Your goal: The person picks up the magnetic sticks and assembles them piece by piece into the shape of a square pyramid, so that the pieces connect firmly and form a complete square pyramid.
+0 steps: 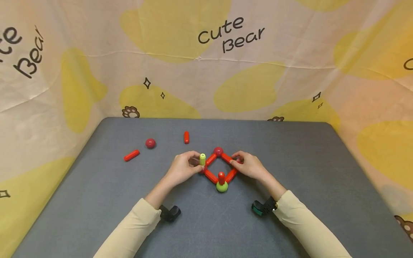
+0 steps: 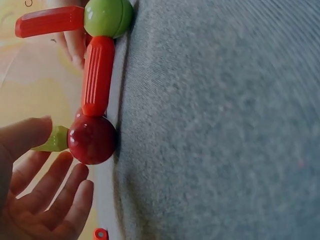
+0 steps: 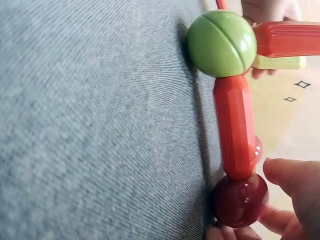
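A diamond of red magnetic rods (image 1: 211,176) joined by balls lies on the table, with a red ball (image 1: 218,151) at its far corner and a green ball (image 1: 222,187) at its near one. From the green ball a red rod (image 1: 221,177) stands upright. My left hand (image 1: 183,168) pinches a yellow-green rod (image 1: 202,158) that rises from the left corner's red ball (image 2: 92,140); the thumb partly covers this rod in the left wrist view. At the right corner, my right hand (image 1: 250,165) grips another red ball (image 3: 241,200), fingers around its far side.
Left of the diamond, a loose red ball (image 1: 150,143) and a red rod (image 1: 131,155) lie on the grey table (image 1: 213,229). Another red rod (image 1: 186,137) is farther back. A patterned cloth (image 1: 180,71) rises behind the table and along its sides.
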`<state>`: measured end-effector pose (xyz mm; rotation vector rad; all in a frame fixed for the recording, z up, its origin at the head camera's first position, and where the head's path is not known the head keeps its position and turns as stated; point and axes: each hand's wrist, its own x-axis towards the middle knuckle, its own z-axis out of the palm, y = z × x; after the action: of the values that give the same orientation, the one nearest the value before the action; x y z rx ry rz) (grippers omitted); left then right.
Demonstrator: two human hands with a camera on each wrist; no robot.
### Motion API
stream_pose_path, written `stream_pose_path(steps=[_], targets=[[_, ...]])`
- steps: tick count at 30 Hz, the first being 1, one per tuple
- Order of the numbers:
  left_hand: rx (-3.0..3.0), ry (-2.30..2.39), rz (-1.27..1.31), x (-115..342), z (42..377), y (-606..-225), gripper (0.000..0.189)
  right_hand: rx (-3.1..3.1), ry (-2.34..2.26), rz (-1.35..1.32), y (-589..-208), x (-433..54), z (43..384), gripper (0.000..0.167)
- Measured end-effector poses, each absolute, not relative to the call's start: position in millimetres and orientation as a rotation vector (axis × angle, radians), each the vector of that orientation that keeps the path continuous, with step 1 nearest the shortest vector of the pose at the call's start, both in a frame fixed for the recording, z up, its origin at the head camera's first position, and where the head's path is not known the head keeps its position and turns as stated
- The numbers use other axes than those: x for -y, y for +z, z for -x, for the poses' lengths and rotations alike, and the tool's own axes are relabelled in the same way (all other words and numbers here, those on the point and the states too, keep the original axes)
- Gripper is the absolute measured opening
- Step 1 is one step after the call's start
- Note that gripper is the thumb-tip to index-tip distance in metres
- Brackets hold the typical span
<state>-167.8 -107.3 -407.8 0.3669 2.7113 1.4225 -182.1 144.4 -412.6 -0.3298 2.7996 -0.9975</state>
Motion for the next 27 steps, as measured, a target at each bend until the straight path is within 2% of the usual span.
stream_pose_path(steps=[11,27], targets=[[-2.734,1.281,-0.526,110,171,-416,0.021,-2.820,-0.922,0.510,-405,-161,172,0.031],[-2.730,1.137,-0.709,114,156,-412,0.018,-2.835,-1.001,0.417,-413,-149,186,0.026]])
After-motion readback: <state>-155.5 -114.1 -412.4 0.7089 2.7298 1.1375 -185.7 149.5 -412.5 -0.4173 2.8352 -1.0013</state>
